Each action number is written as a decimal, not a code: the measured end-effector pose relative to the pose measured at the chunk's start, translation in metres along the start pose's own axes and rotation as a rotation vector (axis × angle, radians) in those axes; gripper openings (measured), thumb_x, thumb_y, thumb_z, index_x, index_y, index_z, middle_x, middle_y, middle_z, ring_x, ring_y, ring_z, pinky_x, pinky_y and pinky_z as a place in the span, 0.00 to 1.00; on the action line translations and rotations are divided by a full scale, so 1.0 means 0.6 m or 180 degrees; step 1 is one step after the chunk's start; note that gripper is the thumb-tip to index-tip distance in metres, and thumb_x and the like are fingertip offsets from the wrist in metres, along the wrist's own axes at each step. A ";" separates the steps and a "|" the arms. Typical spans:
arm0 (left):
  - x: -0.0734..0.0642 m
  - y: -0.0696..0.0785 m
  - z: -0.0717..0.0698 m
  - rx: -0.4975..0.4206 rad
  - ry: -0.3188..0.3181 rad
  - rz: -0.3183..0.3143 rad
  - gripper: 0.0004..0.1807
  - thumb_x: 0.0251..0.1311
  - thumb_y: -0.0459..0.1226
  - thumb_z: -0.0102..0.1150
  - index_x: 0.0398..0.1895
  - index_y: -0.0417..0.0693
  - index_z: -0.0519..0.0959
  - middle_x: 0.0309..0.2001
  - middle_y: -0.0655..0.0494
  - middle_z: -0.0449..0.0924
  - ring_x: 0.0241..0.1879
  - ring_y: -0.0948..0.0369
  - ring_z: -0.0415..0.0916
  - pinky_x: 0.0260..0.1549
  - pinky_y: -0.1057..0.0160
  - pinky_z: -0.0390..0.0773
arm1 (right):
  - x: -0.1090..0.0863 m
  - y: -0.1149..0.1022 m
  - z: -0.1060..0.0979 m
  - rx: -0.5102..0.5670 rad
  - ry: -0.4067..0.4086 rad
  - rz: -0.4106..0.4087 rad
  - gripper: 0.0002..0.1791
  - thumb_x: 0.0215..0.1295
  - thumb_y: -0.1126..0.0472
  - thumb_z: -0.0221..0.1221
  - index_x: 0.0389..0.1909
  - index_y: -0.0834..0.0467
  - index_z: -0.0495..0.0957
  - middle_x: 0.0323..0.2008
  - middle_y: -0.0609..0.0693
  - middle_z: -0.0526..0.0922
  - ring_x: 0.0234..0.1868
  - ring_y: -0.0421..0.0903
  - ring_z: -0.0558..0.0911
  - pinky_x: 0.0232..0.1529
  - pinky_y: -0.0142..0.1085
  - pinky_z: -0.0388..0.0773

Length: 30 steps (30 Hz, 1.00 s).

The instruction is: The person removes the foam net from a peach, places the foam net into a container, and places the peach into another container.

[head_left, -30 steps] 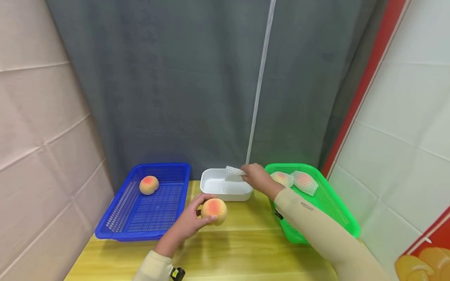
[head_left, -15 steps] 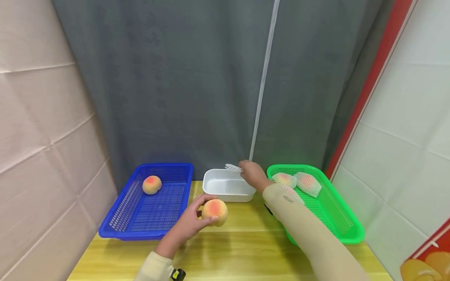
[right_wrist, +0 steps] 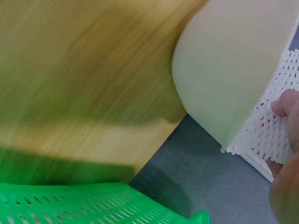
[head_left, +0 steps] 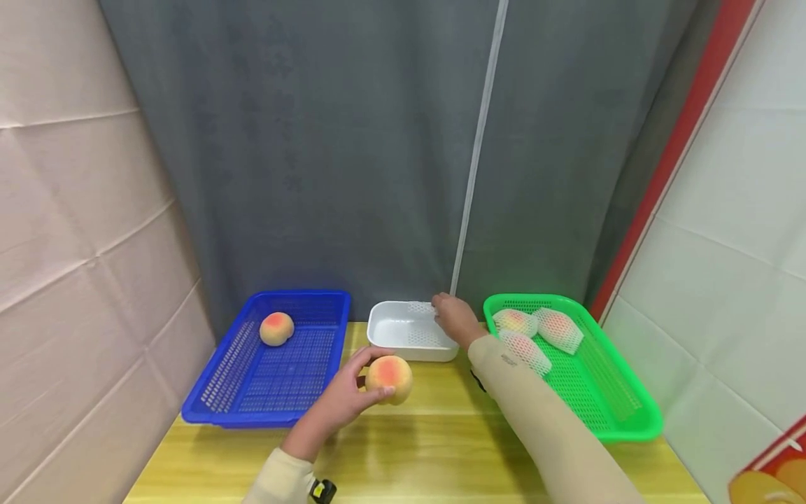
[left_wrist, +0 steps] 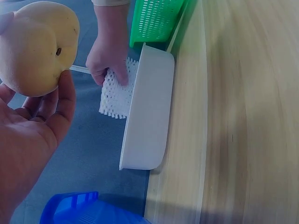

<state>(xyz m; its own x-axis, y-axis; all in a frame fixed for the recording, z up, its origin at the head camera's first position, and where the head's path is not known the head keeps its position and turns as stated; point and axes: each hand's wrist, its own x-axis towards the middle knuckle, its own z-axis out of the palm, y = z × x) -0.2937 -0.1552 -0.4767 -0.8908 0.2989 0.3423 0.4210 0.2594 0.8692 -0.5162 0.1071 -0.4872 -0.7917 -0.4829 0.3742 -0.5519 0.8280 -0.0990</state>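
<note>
A yellow peach with a red blush (head_left: 389, 379) is gripped between the thumb and fingers of my left hand (head_left: 346, 397), held above the table before the white tub. My right hand (head_left: 455, 318) is over the right end of the white tub (head_left: 412, 353). It pinches a white foam net sleeve (left_wrist: 115, 95), seen plainly in both wrist views at the tub's rim. More white netting (head_left: 423, 337) shows inside the tub. In the right wrist view the hand is partly cut off by the frame edge.
On the left stands a blue basket (head_left: 214, 392) holding one bare peach (head_left: 276, 329). A green basket (head_left: 630, 392) on the right holds several netted peaches (head_left: 559, 329). A grey curtain (head_left: 315, 154) hangs behind the wooden table (head_left: 403, 458).
My right hand has shifted slightly within the tub area, and the sleeve has dropped from above the rim to a lower position. The left hand still holds the peach; the view has turned slightly.
</note>
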 end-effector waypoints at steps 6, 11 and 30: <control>-0.002 -0.003 0.002 -0.0039 -0.0021 -0.0068 0.32 0.67 0.38 0.78 0.73 0.46 0.78 0.65 0.50 0.77 0.61 0.51 0.76 0.59 0.54 0.82 | -0.006 -0.008 0.017 -0.0026 -0.0072 -0.0033 0.11 0.70 0.69 0.73 0.50 0.61 0.85 0.43 0.54 0.87 0.43 0.51 0.87 0.51 0.44 0.89; -0.002 -0.001 0.004 -0.0064 -0.0060 -0.0064 0.31 0.67 0.38 0.78 0.72 0.50 0.78 0.65 0.50 0.77 0.62 0.51 0.76 0.59 0.55 0.82 | -0.006 -0.014 0.024 -0.0008 -0.0119 0.0020 0.11 0.70 0.68 0.73 0.50 0.60 0.86 0.45 0.54 0.88 0.44 0.51 0.87 0.53 0.43 0.88; 0.003 0.004 0.000 -0.0003 -0.0054 -0.0079 0.31 0.68 0.38 0.78 0.72 0.52 0.78 0.66 0.50 0.77 0.62 0.49 0.75 0.60 0.53 0.81 | 0.003 -0.006 0.021 0.0476 -0.1138 0.0020 0.21 0.84 0.44 0.59 0.44 0.57 0.90 0.34 0.48 0.88 0.38 0.47 0.83 0.55 0.45 0.85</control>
<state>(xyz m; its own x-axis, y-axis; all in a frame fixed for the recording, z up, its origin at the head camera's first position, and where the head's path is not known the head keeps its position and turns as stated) -0.2947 -0.1541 -0.4742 -0.8979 0.3080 0.3145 0.3987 0.2661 0.8776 -0.5189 0.0998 -0.4978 -0.8220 -0.5687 0.0308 -0.5580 0.7934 -0.2434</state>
